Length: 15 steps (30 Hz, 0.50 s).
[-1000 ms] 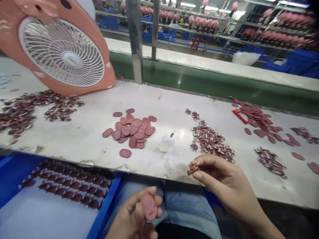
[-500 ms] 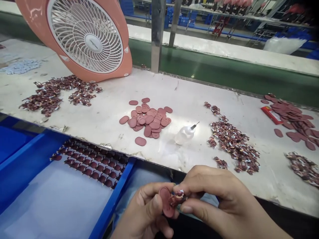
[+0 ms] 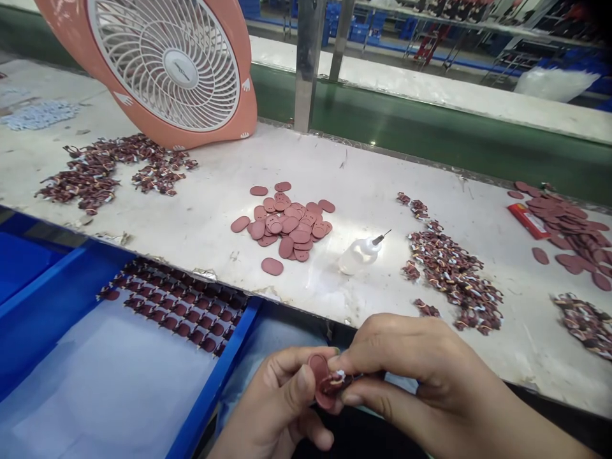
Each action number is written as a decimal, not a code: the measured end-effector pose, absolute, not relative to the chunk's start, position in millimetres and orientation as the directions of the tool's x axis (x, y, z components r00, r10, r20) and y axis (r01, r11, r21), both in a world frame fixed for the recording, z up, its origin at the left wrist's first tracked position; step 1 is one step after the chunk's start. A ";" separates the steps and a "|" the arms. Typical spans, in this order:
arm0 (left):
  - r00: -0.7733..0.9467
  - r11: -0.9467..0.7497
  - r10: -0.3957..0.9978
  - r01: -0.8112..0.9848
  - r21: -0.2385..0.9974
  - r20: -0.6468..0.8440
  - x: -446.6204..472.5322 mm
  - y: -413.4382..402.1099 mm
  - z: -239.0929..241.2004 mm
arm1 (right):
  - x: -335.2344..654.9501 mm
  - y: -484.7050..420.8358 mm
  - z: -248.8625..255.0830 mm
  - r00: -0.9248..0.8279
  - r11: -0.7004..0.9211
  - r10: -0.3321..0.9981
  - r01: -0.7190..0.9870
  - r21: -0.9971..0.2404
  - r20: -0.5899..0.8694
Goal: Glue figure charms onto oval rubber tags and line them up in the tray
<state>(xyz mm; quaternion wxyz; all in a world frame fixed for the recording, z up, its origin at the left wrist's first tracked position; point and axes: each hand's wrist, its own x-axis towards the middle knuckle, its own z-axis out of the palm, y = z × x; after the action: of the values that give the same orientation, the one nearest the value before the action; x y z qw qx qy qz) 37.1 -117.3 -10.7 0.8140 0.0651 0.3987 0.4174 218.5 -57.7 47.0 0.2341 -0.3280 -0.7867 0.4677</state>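
My left hand pinches a reddish-brown oval disc between thumb and fingers, in front of the table edge. Against the disc's face my right hand presses a small brown figurine with a whitish patch, held between thumb and forefinger. The fingertips partly cover both pieces. On the table beyond lies a pile of similar oval discs. A clear squeeze bottle with a needle tip rests to the right of that pile. Farther right is a heap of small brown figurines.
An orange fan stands at the back left beside another figurine heap. A blue crate below the table edge holds rows of assembled pieces. More discs and a red packet lie at the right.
The figurine has tilted and sits closer against the disc, and my right fingers have moved slightly left. The whole view has shifted a little.
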 end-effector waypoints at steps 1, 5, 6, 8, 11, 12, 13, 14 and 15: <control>0.333 0.643 0.731 -0.627 0.440 -0.595 37.1 -117.8 -11.3 | 218.3 -57.5 47.9 -0.682 0.350 0.730 0.306 -0.885 0.052; 0.340 0.644 0.732 -0.626 0.440 -0.590 37.4 -119.2 -13.7 | 216.9 -56.8 50.5 -0.698 0.329 0.716 0.321 -0.888 0.013; 0.344 0.646 0.731 -0.625 0.437 -0.589 37.4 -119.4 -14.0 | 216.4 -56.6 50.9 -0.700 0.322 0.714 0.310 -0.895 0.014; 0.347 0.646 0.731 -0.628 0.433 -0.587 37.1 -119.6 -14.4 | 215.3 -56.3 51.4 -0.704 0.312 0.710 0.301 -0.901 0.011; 0.340 0.641 0.736 -0.628 0.441 -0.585 36.3 -119.3 -14.4 | 214.6 -55.6 52.1 -0.707 0.331 0.708 0.333 -0.883 -0.001; 0.339 0.641 0.737 -0.626 0.444 -0.585 36.1 -119.0 -14.3 | 214.9 -55.3 52.3 -0.711 0.346 0.703 0.339 -0.875 0.002; 0.337 0.642 0.736 -0.624 0.446 -0.587 36.2 -118.5 -14.0 | 215.4 -54.8 52.5 -0.719 0.363 0.695 0.339 -0.868 0.010; 0.335 0.643 0.735 -0.622 0.448 -0.590 36.4 -117.9 -13.6 | 216.1 -54.4 52.5 -0.727 0.383 0.686 0.333 -0.862 0.024; 0.331 0.642 0.734 -0.621 0.449 -0.593 36.9 -117.3 -13.2 | 216.7 -54.0 52.3 -0.737 0.398 0.675 0.330 -0.856 0.030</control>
<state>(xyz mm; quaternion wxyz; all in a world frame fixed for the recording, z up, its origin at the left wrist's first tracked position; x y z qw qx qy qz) 36.9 -117.3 -13.2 0.8126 0.0708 0.4010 0.4169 216.7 -54.0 52.3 0.1905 -0.3087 -0.8142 0.4534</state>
